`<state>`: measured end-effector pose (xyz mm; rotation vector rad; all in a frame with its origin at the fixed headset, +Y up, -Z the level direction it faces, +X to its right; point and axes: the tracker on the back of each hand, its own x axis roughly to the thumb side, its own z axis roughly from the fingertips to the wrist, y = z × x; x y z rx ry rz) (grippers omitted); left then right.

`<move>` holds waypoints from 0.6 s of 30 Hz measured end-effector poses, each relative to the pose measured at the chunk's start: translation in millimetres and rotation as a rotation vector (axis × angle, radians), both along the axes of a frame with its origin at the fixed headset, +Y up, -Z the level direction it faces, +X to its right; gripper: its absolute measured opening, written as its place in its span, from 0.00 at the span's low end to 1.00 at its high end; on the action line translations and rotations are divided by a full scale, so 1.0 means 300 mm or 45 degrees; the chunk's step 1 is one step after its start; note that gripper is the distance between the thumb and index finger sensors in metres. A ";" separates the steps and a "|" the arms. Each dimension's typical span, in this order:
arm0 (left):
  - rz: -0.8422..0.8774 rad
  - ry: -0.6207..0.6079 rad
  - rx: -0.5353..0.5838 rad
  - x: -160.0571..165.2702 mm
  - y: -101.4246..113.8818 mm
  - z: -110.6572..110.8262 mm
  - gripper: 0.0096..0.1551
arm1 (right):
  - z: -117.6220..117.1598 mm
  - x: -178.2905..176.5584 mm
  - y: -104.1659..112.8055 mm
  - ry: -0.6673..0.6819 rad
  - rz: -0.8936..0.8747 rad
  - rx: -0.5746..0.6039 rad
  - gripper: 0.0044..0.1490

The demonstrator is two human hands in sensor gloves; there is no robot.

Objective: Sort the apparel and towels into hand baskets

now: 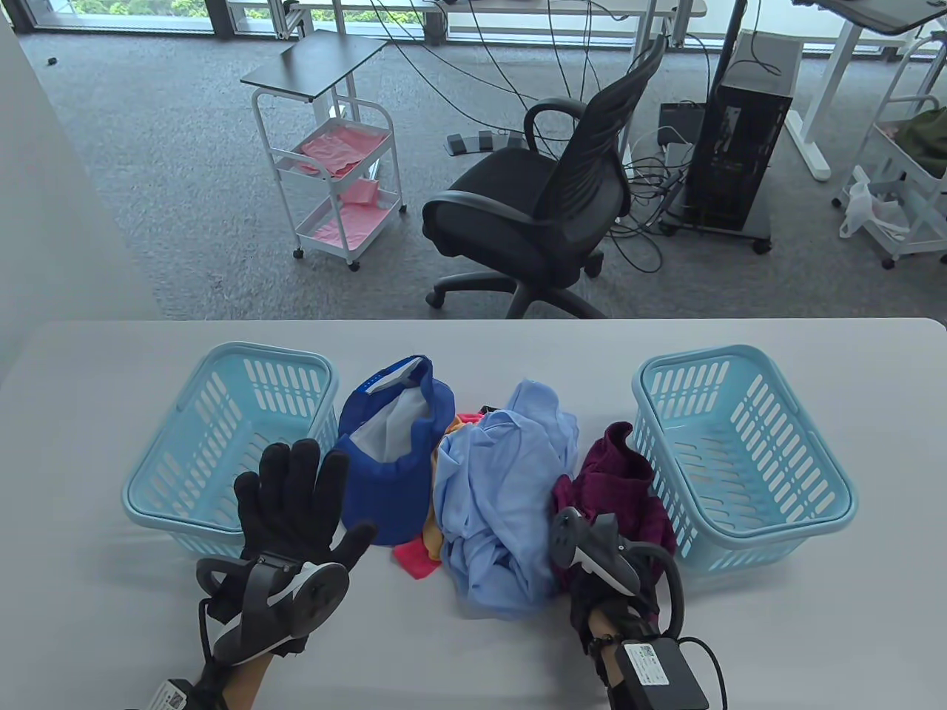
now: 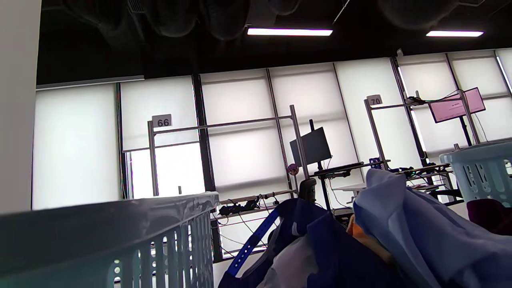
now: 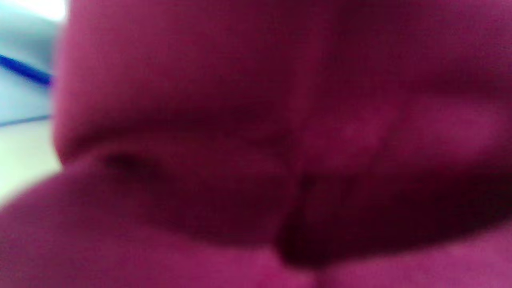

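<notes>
Two light blue hand baskets stand on the table, the left basket [image 1: 259, 353] and the right basket [image 1: 710, 356], both holding nothing. Between them lies a heap: a blue cap [image 1: 396, 458], a light blue shirt [image 1: 503, 488], an orange cloth [image 1: 431, 510], a pink cloth [image 1: 414, 558] and a maroon towel [image 1: 618, 481]. My left hand [image 1: 296, 495] hovers with fingers spread in front of the left basket, holding nothing. My right hand [image 1: 592, 551] sits on the maroon towel's near side, its fingers hidden under the tracker. The right wrist view is filled with blurred maroon towel [image 3: 256, 144].
The grey table [image 1: 814, 629] has bare surface near its front edge. Beyond its far edge stand an office chair [image 1: 547, 200], a white cart [image 1: 340, 177] and a computer tower [image 1: 740, 163]. The left wrist view shows the left basket's wall [image 2: 120, 240] and the cap [image 2: 320, 248].
</notes>
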<state>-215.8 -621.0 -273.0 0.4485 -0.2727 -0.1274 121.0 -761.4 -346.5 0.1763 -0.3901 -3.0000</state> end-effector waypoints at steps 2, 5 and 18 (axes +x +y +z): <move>0.001 -0.007 0.005 0.003 0.002 0.004 0.51 | 0.004 0.010 0.007 -0.009 0.011 0.119 0.50; 0.004 -0.019 0.009 0.006 0.005 0.008 0.51 | 0.010 0.018 0.038 -0.053 -0.032 0.170 0.42; 0.018 -0.071 0.031 0.021 0.011 0.023 0.51 | 0.196 0.030 0.566 -0.175 -0.413 0.962 0.29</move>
